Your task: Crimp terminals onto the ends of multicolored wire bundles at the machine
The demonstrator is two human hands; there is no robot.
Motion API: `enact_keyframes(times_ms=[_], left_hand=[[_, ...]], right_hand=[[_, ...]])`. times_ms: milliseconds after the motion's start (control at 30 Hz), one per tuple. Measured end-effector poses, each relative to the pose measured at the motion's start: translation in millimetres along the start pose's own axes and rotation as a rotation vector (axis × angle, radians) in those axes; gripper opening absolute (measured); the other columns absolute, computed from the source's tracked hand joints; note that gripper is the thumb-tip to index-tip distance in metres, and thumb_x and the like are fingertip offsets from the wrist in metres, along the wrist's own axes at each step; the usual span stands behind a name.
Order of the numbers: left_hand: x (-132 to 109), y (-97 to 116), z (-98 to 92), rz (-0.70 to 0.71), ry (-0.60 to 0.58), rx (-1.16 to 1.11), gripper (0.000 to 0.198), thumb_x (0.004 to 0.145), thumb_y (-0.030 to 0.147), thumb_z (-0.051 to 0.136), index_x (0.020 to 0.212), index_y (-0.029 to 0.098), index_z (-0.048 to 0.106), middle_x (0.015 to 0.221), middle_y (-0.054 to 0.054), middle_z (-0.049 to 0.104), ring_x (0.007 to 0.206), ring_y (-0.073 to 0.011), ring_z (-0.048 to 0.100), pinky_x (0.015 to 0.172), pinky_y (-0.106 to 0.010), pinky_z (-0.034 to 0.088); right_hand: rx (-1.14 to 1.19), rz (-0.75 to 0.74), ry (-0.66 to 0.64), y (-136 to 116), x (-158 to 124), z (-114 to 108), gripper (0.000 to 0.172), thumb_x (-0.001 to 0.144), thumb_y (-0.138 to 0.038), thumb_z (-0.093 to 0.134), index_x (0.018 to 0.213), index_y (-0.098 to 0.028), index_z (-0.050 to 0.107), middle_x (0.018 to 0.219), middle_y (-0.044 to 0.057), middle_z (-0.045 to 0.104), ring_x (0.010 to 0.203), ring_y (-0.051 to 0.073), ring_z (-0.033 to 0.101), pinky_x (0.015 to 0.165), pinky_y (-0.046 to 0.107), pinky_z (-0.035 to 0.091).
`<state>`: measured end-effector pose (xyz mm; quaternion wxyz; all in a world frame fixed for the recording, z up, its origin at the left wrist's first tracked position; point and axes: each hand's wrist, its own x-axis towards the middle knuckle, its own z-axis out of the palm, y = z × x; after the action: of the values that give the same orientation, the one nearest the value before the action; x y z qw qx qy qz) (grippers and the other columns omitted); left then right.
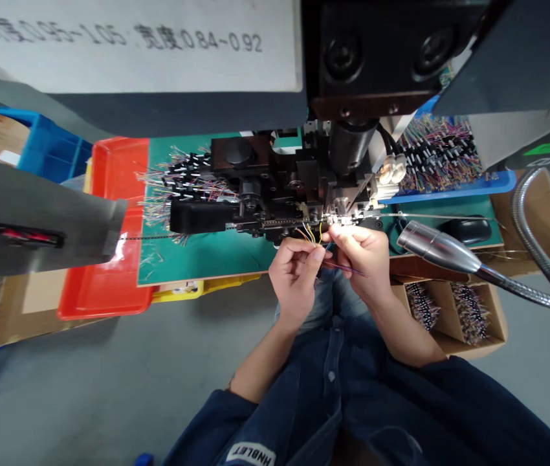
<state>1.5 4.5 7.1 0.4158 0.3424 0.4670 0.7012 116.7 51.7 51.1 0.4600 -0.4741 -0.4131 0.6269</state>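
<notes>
The nearest item is a dark denim jacket [338, 401], worn by the person at the rig, with a lettered patch [250, 455] at its lower edge. Above the lap, the left hand [297, 279] and right hand [358, 257] are raised close together. The left grip is closed, thumb and fingers pinching thin coloured wires [310, 235], with yellow and orange strands showing. A purple-toned wire [347, 267] runs out past the right hand. The right grip is also closed, thumb and forefinger pressed together on the wires. I cannot confirm the strand count; the fingers hide most of it, though it appears to be several.

The wire tips sit at a brightly lit point on the front of a black crimping machine [275, 188]. A dark terminal strip [275, 223] runs through the machine from the left. The machine stands on a green mat [197, 255], with a banded wire bundle [187, 184] lying to its left.

To the right, a chrome gooseneck lamp [437, 249] points toward the hands, with a black computer mouse [466, 230] beyond it. A divided cardboard box [493, 330] at lower right holds more bundled wires [423, 304]. Farther out, a blue tray [503, 184] carries dense coloured wire bundles [437, 155]. On the left are a red tray [103, 226] and a blue crate [52, 145]. A white placard [110, 32] printed with tolerance figures occupies the top edge.
</notes>
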Motion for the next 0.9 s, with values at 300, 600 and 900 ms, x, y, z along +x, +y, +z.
enact_keyframes(times_ms=[300, 600, 900], left_hand=[[0.6, 1.1, -1.2, -0.025, -0.011, 0.012, 0.017, 0.099, 0.033, 0.087, 0.096, 0.023, 0.073, 0.087, 0.001, 0.078, 0.075, -0.0127, 0.078, 0.071, -0.024, 0.065], [-1.9, -11.1, -4.9, -0.095, -0.066, -0.043, 0.023, 0.098, 0.035, 0.087, 0.092, 0.022, 0.070, 0.084, 0.002, 0.078, 0.063, -0.0114, 0.074, 0.062, -0.023, 0.065], [-1.8, -13.6, -1.0, -0.077, 0.003, -0.107, 0.024, 0.096, 0.036, 0.090, 0.091, 0.022, 0.070, 0.087, 0.003, 0.073, 0.065, -0.0101, 0.076, 0.055, -0.019, 0.062]], right_hand=[[-0.039, -0.014, -0.017, -5.3, -3.4, 0.3, 0.034, 0.095, -0.055, 0.085, 0.085, -0.022, 0.088, 0.045, -0.006, 0.054, 0.039, 0.011, 0.043, 0.043, 0.026, 0.040], [0.034, -0.013, -0.104, 3.7, -0.3, -7.1, 0.032, 0.095, -0.052, 0.085, 0.084, -0.023, 0.087, 0.044, -0.006, 0.054, 0.037, 0.010, 0.040, 0.042, 0.028, 0.044], [0.140, 0.044, -0.105, 8.0, 3.3, -5.4, 0.034, 0.094, -0.053, 0.084, 0.082, -0.021, 0.086, 0.039, -0.007, 0.050, 0.036, 0.010, 0.041, 0.045, 0.027, 0.048]])
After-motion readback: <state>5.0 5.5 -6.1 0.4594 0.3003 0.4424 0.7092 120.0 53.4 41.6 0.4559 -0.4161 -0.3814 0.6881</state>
